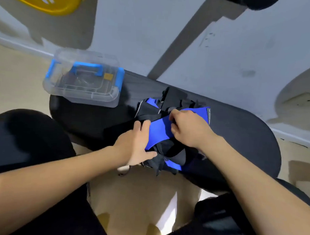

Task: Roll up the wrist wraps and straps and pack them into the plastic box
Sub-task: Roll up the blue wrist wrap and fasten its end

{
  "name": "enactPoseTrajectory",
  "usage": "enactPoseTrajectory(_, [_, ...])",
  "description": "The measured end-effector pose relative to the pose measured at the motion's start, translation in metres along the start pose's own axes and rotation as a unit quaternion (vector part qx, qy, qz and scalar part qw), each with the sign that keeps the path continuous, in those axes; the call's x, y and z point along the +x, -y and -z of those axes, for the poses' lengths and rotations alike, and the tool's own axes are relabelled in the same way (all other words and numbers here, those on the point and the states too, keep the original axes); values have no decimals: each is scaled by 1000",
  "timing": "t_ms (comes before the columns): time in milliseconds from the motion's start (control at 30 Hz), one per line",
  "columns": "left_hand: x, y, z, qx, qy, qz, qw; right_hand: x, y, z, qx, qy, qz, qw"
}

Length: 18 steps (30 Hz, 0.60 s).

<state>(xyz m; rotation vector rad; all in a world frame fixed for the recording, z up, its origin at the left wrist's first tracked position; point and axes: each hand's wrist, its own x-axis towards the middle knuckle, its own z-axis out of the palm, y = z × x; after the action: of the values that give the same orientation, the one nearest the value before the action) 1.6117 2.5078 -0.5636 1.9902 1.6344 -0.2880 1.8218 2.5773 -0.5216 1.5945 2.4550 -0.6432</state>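
Observation:
A tangled pile of black and blue wrist wraps and straps [170, 103] lies on a dark oval bench [91, 120]. A broad blue wrap [160, 130] runs across the top of the pile. My left hand [135, 143] lies on the pile's near left side, fingers straight on the blue wrap's edge. My right hand [189, 127] has its fingers curled round the blue wrap near its middle. A clear plastic box [85, 79] with blue latches and a blue handle stands shut at the bench's far left end.
Pale floor shows to the left of the bench and between my dark-clothed knees [32, 144]. A grey wall rises behind the bench. A yellow object [47, 1] sits at the top left. A dark diagonal bar [184, 46] leans behind the bench.

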Motion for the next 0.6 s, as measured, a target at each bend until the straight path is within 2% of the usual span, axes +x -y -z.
enactPoseTrajectory(67, [6,-2,-17,35,-29,-3,999,9,-2,0,-43,37,29,998])
enactPoseTrajectory(167, [19,-5,-13,113,-41,19,993,8,-1,8,-64,15,24,998])
enactPoseTrajectory(200, [17,-8,-8,107,-32,24,993,2,2,10,-48,10,13,999])
enactPoseTrajectory(367, [-4,-11,16,-38,-29,19,999,-41,6,18,-31,-20,-123,992])
enactPoseTrajectory(500, [-26,-18,47,-95,-125,-12,987,-73,9,21,-15,-78,-223,972])
enactPoseTrajectory(600, [-34,-26,75,-162,-182,-84,966,-93,17,24,38,-118,-252,960])
